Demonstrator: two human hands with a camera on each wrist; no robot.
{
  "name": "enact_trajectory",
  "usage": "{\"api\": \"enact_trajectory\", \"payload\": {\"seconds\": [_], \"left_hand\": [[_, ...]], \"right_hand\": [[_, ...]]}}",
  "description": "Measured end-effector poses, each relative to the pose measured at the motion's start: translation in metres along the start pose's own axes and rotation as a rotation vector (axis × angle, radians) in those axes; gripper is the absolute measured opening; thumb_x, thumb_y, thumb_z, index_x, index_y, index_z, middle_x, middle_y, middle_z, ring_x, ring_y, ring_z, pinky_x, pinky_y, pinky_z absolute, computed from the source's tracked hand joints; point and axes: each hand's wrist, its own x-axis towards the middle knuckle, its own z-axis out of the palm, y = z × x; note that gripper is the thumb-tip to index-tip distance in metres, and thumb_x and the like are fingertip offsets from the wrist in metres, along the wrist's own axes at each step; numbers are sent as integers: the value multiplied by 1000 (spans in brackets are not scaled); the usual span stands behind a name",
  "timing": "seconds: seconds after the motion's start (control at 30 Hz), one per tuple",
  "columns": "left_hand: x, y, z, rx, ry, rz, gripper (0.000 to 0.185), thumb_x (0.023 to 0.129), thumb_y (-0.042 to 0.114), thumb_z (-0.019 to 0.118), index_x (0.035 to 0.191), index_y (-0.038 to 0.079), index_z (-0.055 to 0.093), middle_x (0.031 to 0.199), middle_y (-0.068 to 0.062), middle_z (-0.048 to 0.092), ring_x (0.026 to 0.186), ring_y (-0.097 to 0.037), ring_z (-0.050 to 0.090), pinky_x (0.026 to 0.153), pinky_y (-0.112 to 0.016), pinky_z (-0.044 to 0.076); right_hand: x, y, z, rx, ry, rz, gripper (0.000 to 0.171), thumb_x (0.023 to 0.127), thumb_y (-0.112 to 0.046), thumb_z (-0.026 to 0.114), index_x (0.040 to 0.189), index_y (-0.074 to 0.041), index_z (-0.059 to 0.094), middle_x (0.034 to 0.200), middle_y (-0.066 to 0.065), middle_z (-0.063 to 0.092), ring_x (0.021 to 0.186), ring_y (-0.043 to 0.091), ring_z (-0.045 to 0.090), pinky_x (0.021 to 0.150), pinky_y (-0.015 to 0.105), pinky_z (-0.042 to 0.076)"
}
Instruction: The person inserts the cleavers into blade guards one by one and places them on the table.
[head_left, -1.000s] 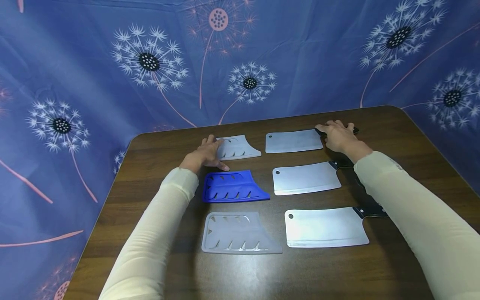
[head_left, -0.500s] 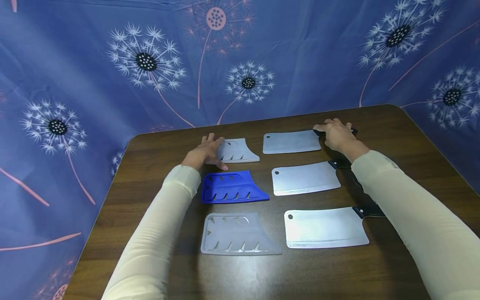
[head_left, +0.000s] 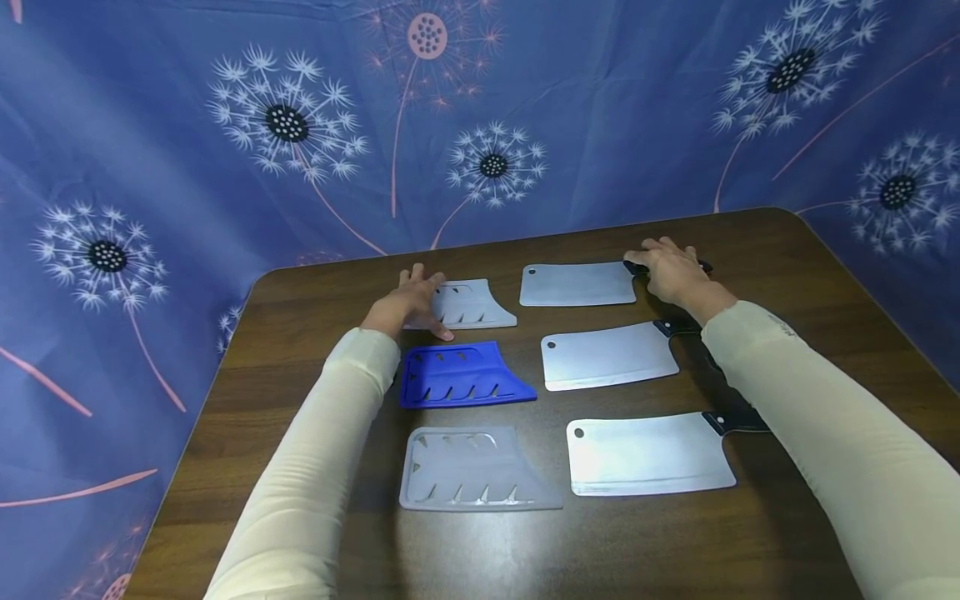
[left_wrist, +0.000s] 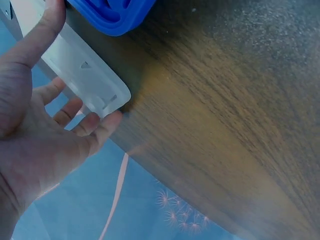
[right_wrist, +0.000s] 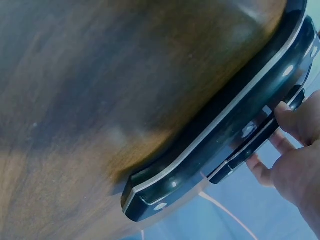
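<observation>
Three steel cleavers lie in a right-hand column on the brown table (head_left: 315, 283), with three blade guards in a left-hand column. My left hand (head_left: 408, 302) lies on the left end of the far white guard (head_left: 476, 307). In the left wrist view its thumb sits on the near edge of the white guard (left_wrist: 82, 75) and the left hand's (left_wrist: 75, 85) fingers touch its far edge. My right hand (head_left: 670, 268) covers the black handle of the far cleaver (head_left: 577, 284). In the right wrist view the right hand's (right_wrist: 287, 145) thumb and fingers pinch that handle (right_wrist: 245, 147).
A blue guard (head_left: 461, 375) and a grey guard (head_left: 472, 469) lie nearer me. Beside them are the middle cleaver (head_left: 609, 356) and the near cleaver (head_left: 648, 454), blades to the left. The middle cleaver's handle (right_wrist: 200, 165) lies just under my right forearm. Blue flowered cloth (head_left: 150, 167) surrounds the table.
Both hands stay where they were on the far guard and the far cleaver's handle. Only the view has shifted slightly.
</observation>
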Motion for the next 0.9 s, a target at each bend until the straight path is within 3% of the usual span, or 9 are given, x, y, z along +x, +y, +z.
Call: {"api": "enact_trajectory", "payload": {"seconds": [0.3, 0.53, 0.7, 0.9], "left_hand": [[2, -4, 0, -8, -17, 25, 111, 62, 48, 87, 150, 12, 29, 148, -18, 21, 135, -40, 20, 102, -55, 35], [2, -5, 1, -44, -3, 32, 107, 64, 47, 87, 149, 10, 32, 149, -18, 20, 136, -41, 18, 101, -59, 32], [2, -8, 5, -94, 86, 48, 105, 62, 46, 88, 145, 10, 37, 146, -19, 23, 132, -40, 20, 99, -62, 31], [2, -8, 14, -125, 238, 75, 107, 58, 47, 90, 144, 10, 37, 142, -18, 27, 129, -37, 23, 97, -60, 32]], "right_hand": [[-2, 4, 2, -60, 63, -56, 69, 81, 18, 53, 145, -3, 39, 145, 25, 33, 130, 45, 25, 99, 74, 16], [-8, 4, -1, -90, 136, -63, 71, 79, 18, 56, 145, -2, 37, 143, 25, 33, 128, 45, 25, 98, 73, 19], [-13, 6, -3, -119, 217, -80, 71, 77, 17, 61, 143, -1, 39, 139, 26, 36, 125, 46, 26, 93, 70, 23], [-21, 8, -6, -113, 358, -94, 72, 74, 19, 63, 139, 0, 41, 128, 26, 39, 120, 46, 28, 92, 68, 20]]}}
